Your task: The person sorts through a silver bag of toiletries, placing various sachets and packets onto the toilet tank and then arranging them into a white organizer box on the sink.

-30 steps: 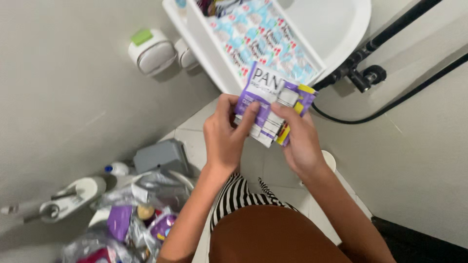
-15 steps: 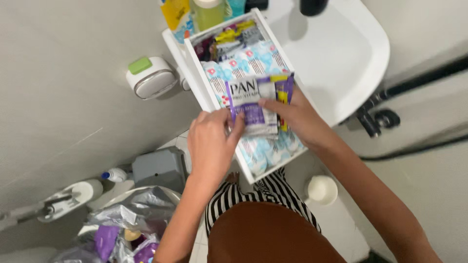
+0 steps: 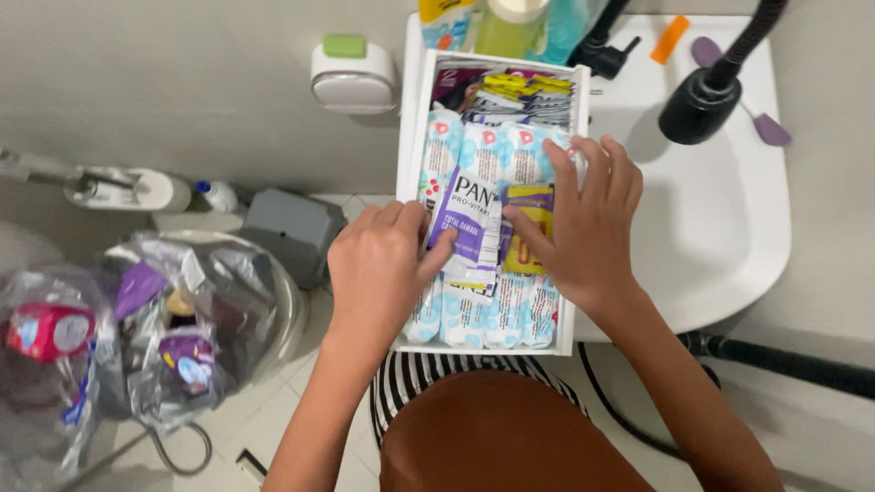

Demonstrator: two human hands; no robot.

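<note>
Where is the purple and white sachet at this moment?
In the head view, the purple and white sachet lies centrally in the white rectangular tray, atop pale blue packets, between the left hand and right hand.

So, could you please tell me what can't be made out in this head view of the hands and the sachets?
- Purple sachets: how many, since the left hand and right hand overlap them.
- White tray: its floor, buried under blue-and-white packets.
- Bottles behind the tray: tops cut off by the upper frame edge.
- Clear bag in the bin: contents blurred by crumpled plastic.
</note>
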